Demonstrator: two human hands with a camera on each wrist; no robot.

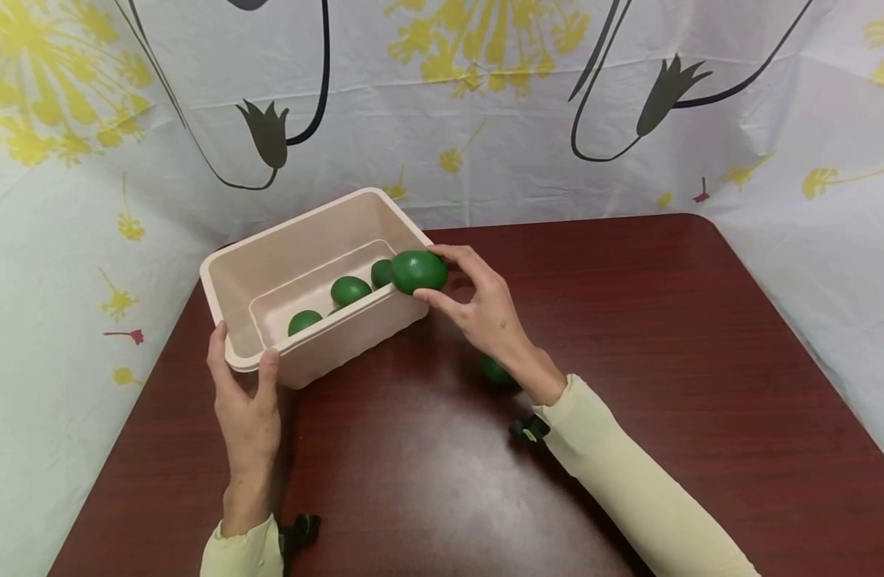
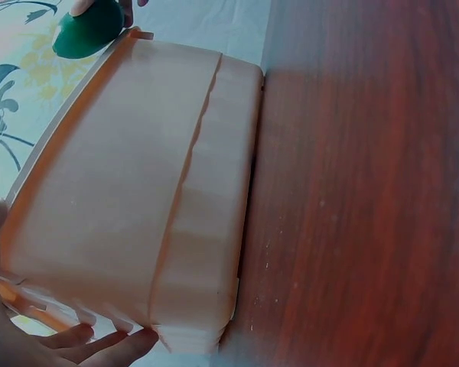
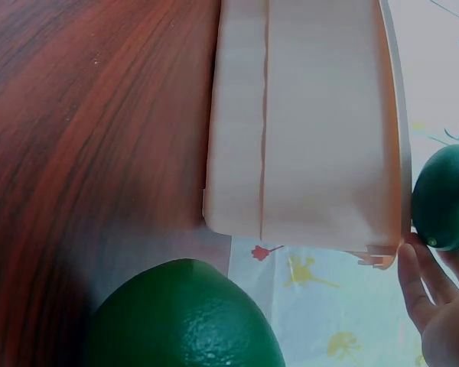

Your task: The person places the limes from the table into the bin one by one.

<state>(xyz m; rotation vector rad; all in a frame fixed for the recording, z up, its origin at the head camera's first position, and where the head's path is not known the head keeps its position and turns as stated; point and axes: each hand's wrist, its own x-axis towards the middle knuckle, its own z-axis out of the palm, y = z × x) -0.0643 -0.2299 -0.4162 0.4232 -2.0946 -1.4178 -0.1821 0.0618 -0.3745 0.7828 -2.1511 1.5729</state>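
A beige plastic box stands on the table, with several green limes in it, among them one lime near the middle and another to the left. My left hand grips the box's near left corner, thumb at the near rim and fingers round the left side. Between thumb and fingers my right hand pinches a shiny green lime over the box's right front rim. Partly hidden under the right wrist, one more lime lies on the table; it looms large in the right wrist view.
The dark red wooden table has a rounded far right corner. Behind it and at both sides hangs a white cloth with yellow and grey flower prints. The box stands near the table's far left edge.
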